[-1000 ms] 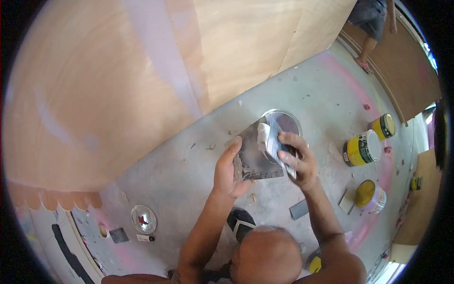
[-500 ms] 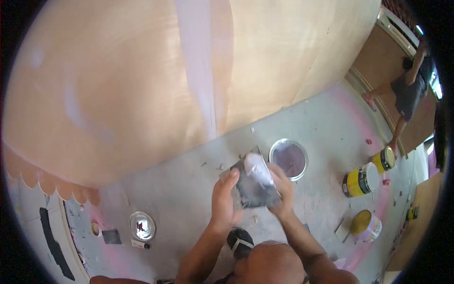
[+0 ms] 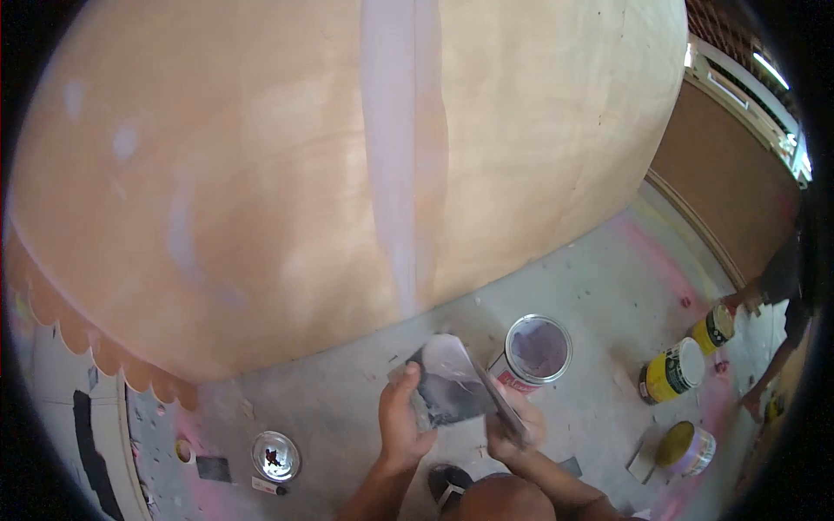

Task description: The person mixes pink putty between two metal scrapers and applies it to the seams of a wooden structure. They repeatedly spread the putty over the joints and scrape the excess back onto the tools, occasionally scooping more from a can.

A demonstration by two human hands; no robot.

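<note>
My left hand (image 3: 401,421) grips a dark flat plate (image 3: 456,401) by its left edge, thumb on top. A smooth lump of pale lilac filler paste (image 3: 446,354) lies on the plate's far part, with a smear below it. In my right hand (image 3: 521,427) is a thin dark spreader (image 3: 504,404), tilted on edge against the plate's right side. Just beyond that hand stands an open can (image 3: 511,375) with lilac paste inside. Ahead rises a large tan wooden panel (image 3: 261,191) with a lilac vertical stripe (image 3: 391,130).
On the right stand yellow-and-black cans (image 3: 667,375) and a tipped open can (image 3: 695,453). A metal lid (image 3: 291,469) with dark red stuff, a small tube (image 3: 268,486) and a dark square sheet (image 3: 214,469) lie left. Another person (image 3: 782,269) bends at the far right.
The view has tilted up, showing more panel. The spreader has turned on edge at the plate's right side. The other person has bent down toward the cans.
</note>
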